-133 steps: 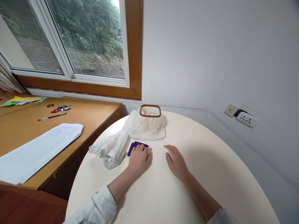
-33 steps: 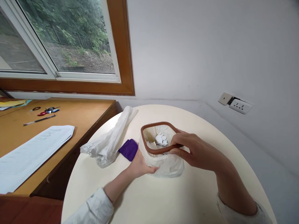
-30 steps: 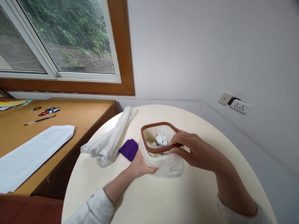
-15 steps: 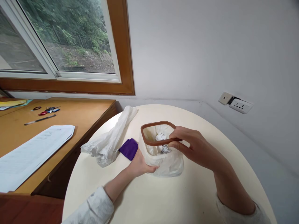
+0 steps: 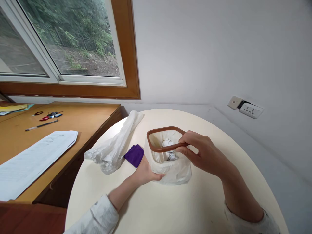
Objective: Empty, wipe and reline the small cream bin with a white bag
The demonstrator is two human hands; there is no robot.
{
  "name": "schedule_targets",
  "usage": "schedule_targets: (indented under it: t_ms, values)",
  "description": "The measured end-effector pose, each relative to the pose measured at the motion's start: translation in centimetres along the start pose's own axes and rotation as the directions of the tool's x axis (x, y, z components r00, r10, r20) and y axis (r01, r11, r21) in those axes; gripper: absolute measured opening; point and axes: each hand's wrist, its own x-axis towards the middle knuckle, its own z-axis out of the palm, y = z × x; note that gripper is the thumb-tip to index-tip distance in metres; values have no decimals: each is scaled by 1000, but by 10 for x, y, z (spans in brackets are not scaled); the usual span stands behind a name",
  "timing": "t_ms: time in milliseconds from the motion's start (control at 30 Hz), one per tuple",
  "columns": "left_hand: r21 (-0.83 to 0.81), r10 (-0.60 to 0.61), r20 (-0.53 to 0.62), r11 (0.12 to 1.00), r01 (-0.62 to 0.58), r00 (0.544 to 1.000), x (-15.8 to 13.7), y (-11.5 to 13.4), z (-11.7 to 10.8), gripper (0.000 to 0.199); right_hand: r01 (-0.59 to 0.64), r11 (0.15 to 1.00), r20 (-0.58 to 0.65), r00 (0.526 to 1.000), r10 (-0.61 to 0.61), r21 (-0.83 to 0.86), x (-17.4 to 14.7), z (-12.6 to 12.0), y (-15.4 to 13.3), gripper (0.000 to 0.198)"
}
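Note:
On the round cream table stands a small trash bin lined with a white plastic bag (image 5: 175, 172), with crumpled paper (image 5: 171, 155) inside. My left hand (image 5: 147, 170) is wrapped round the bin's left side, its thumb across the front of the bag; the other fingers are mostly hidden. A brown rim ring (image 5: 156, 149) is raised at a tilt over the bin's mouth, its right part pinched between the thumb and fingers of my right hand (image 5: 198, 148). Just left of my left hand lies a folded purple cloth (image 5: 135, 156).
A crumpled clear-white plastic bag (image 5: 117, 146) lies on the left of the round table (image 5: 156, 211). Further left, a wooden desk (image 5: 97, 113) bears paper sheets (image 5: 36, 162), a pen (image 5: 42, 125) and keys (image 5: 52, 114). A wall socket (image 5: 251, 110) is on the right.
My right hand's fingers have shifted very slightly on the brown rim ring. Everything else stays in place.

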Motion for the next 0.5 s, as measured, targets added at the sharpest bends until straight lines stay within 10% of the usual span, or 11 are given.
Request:
schedule_targets:
  t_ms: [300,500]
  values:
    - [18,7,31,1000,-7,999,-1,-1,-1,81,178,979,-93,978,-188,-101,-3,-1,-2,14]
    - [78,0,-13,997,1,1000,-2,-2,-1,91,21,990,-208,977,-50,-138,-2,-11,15,19]
